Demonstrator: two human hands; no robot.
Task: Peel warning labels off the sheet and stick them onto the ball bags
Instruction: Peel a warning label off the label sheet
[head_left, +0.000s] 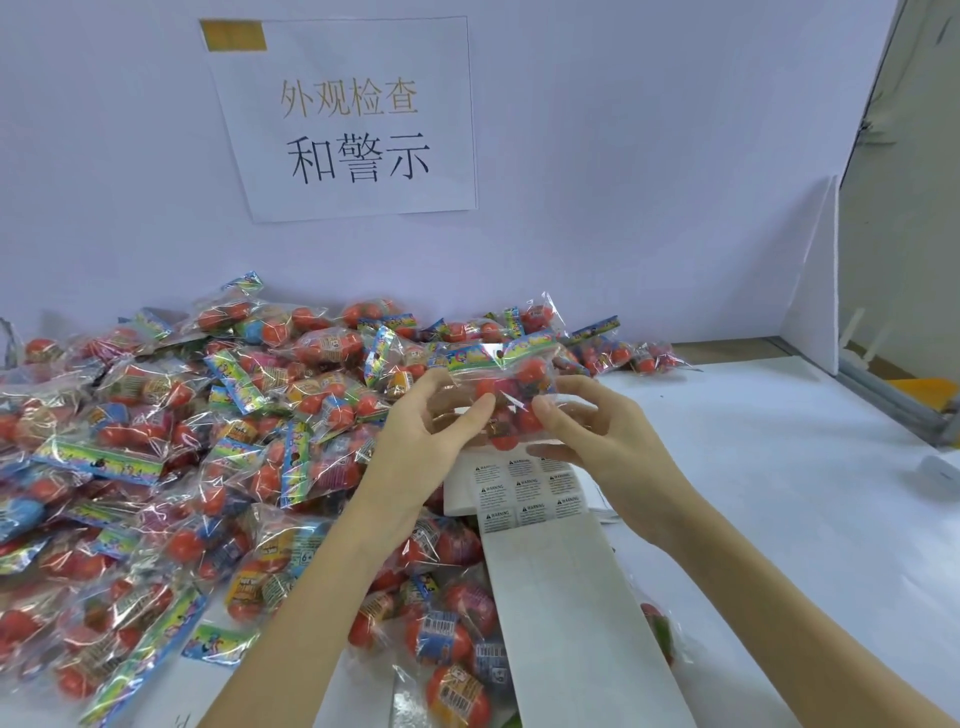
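Note:
I hold one clear ball bag (506, 387) of red balls with a colourful header card up over the table, between both hands. My left hand (421, 436) grips its left side, thumb on the front. My right hand (597, 431) pinches its right lower edge with thumb and fingers. Just below the bag lies the label sheet (524, 493), a long white backing strip with rows of small white "WARNING" labels at its far end. The strip runs toward me between my forearms.
A large heap of ball bags (208, 415) covers the left half of the white table (779, 467), with more bags (447, 639) near the front under the strip. A white wall with a paper sign (353, 124) stands behind. A white divider (815, 291) stands at right.

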